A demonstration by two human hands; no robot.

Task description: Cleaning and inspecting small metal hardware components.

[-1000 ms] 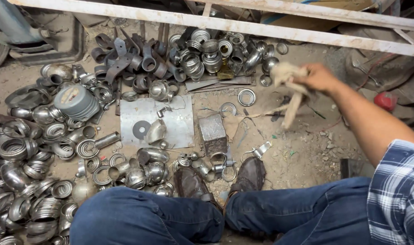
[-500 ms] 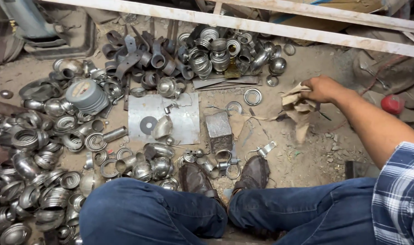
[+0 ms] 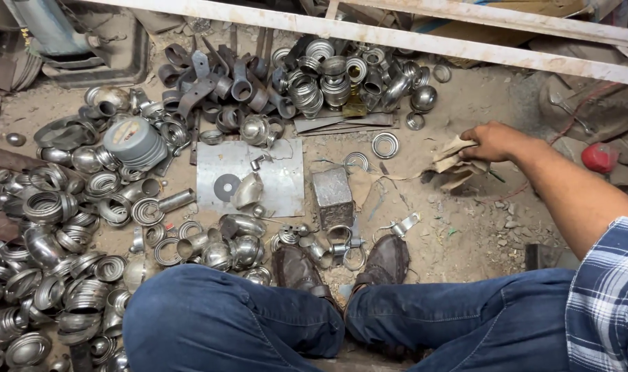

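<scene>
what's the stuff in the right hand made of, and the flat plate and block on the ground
Scraps in the right hand: torn cardboard, tan, matte, ragged edges, likely. Flat plate: sheet metal, dull grey, scratched. Block: seemingly solid steel, grey, worn faces.

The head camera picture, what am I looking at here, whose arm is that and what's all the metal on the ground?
The camera sits on a person's head and looks down, so you see their own knees in jeans and their shoes. The arm reaching out is their right one; the right hand grips a wad of crumpled paper or cloth low over the dirt floor. The left hand is out of view. On the floor lie heaps of shiny steel rings and caps, darker clamps, a flat steel plate with a washer on it, and a small metal block.
</scene>
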